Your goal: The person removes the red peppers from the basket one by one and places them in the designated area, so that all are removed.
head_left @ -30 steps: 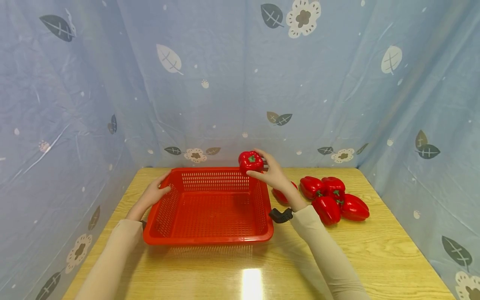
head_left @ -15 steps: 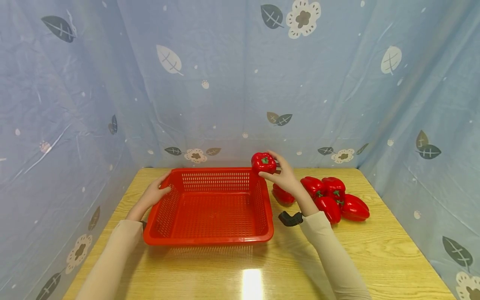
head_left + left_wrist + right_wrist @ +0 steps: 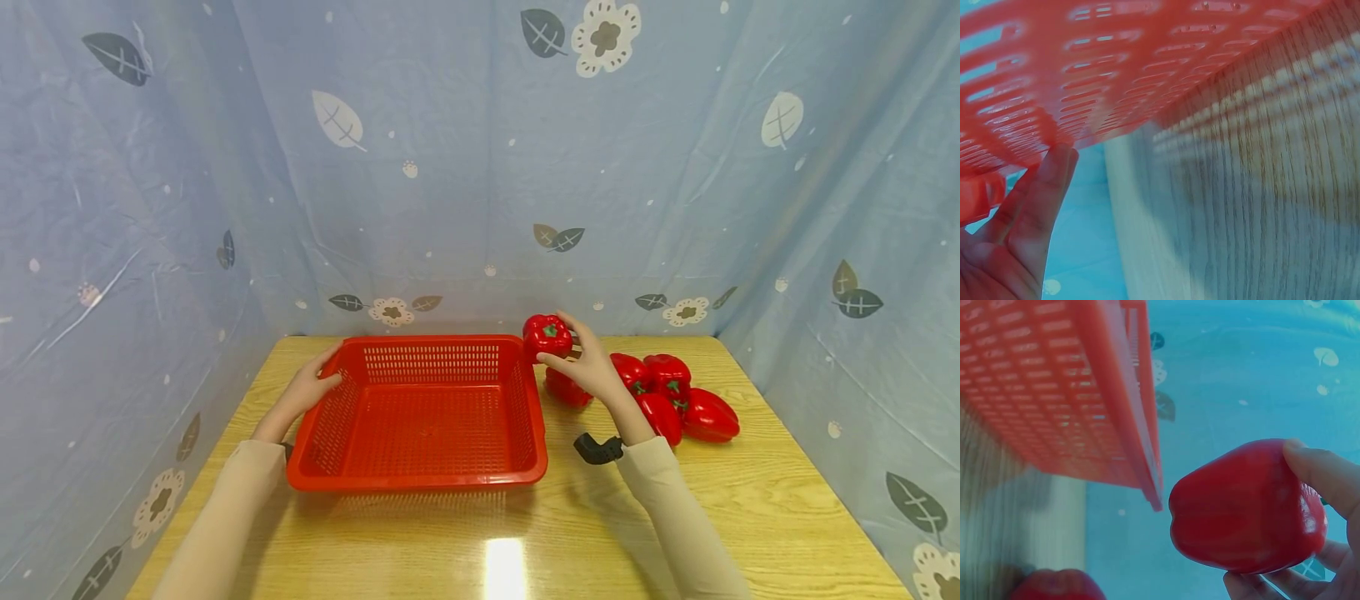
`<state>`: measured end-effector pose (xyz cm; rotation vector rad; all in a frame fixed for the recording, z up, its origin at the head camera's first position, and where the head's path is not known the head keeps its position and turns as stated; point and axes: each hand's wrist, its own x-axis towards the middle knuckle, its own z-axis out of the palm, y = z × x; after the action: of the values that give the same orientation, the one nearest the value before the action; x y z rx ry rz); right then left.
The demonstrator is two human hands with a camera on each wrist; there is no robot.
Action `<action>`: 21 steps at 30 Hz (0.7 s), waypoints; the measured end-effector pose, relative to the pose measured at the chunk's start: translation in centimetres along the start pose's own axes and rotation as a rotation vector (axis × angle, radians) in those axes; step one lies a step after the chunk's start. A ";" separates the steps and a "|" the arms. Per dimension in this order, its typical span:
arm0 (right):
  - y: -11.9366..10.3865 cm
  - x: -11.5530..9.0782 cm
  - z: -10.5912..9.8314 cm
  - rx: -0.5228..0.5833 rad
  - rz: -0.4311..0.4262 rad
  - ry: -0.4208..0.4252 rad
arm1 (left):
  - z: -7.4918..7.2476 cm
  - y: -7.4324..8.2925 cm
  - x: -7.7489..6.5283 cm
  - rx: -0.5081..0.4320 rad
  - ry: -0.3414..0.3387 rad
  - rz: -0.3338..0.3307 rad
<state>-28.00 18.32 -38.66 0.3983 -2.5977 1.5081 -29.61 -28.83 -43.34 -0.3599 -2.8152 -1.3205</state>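
A red plastic basket (image 3: pixel 427 482) with slotted walls and a bare floor stands on the table. My left hand (image 3: pixel 306 387) grips its left rim, the thumb over the inner side; in the left wrist view its fingers (image 3: pixel 1054 169) press against the outer wall. My right hand (image 3: pixel 588 367) holds a glossy red bell pepper (image 3: pixel 544 336), green stem toward me, in the air at the basket's far right corner. From the right wrist view this bell pepper (image 3: pixel 1241 506) lies between thumb and fingers, apart from the basket wall (image 3: pixel 1116 406).
Under the right hand, another bell pepper (image 3: pixel 566 388) lies on the table beside the basket. A cluster of several red bell peppers (image 3: pixel 708 415) rests farther right on the wooden table (image 3: pixel 757 508). A patterned blue curtain (image 3: pixel 450 208) encloses the back and sides.
My right hand has carried the bell pepper rightward and slightly down, from over the basket's back rim to just past its right side. The left hand and basket have stayed put.
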 end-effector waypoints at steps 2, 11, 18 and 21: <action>0.2 -0.2 -0.2 -0.020 0.001 0.010 | -0.1 0.7 -0.2 -0.015 -0.002 -0.001; 1.3 -1.3 -0.6 -0.075 0.000 0.023 | 0.2 -1.3 0.3 0.021 -0.002 0.024; 1.9 -2.3 -0.6 -0.110 -0.009 0.028 | 0.3 -1.6 0.4 0.016 0.004 0.016; 2.3 -2.7 -0.6 -0.117 -0.015 0.027 | 0.3 -1.6 0.5 0.028 0.006 0.011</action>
<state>-26.04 20.36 -40.90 0.3815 -2.6397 1.3397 -30.42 -29.43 -44.69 -0.3695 -2.8194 -1.2760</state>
